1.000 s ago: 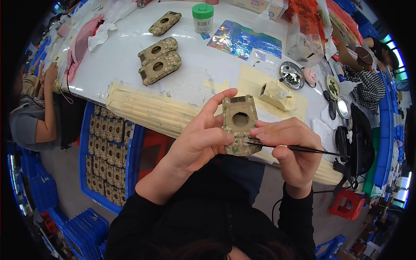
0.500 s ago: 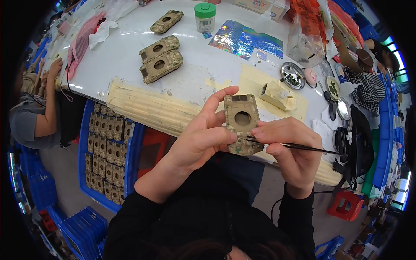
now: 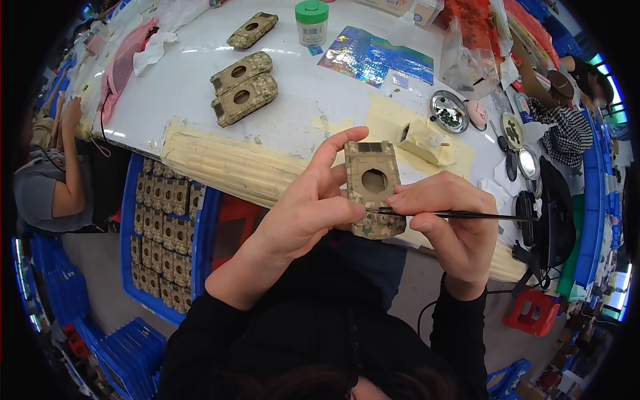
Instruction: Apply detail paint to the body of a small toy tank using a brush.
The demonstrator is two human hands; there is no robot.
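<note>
The left hand [image 3: 303,217] was clenched around a camouflage-painted model tank hull [image 3: 373,190], thumb pressed on its near side and index finger hooked over its far top edge, holding it up above the person's lap, just in front of the table edge [image 3: 220,170]. The right hand [image 3: 453,227] pinched a thin black-handled paintbrush [image 3: 460,215] between thumb and fingertips, its tip touching the hull's lower side, below the round turret opening. Judging by that, the step in hand was touching up paint detail on the hull; a next stroke would call for a steady left grip and perhaps a slight turn of the hull to bring an unpainted patch under the brush tip.

Beyond the hull, on the white table, a pale unpainted model part [image 3: 427,141] lay on masking paper. To the hull's right stood a small round metal dish [image 3: 448,111] holding dark flecks, likely paint, with further small round paint dishes [image 3: 513,130] beyond it. Farther back stood a green-lidded jar [image 3: 311,23]; its contents could not be told. To the hull's left, on the table, lay three finished camouflage hulls [image 3: 243,90]. Lower left of the hull, beneath the table edge, a blue crate [image 3: 133,267] held rows of similar hulls packed close. Another person's arm [image 3: 67,173] showed at the far left.
</note>
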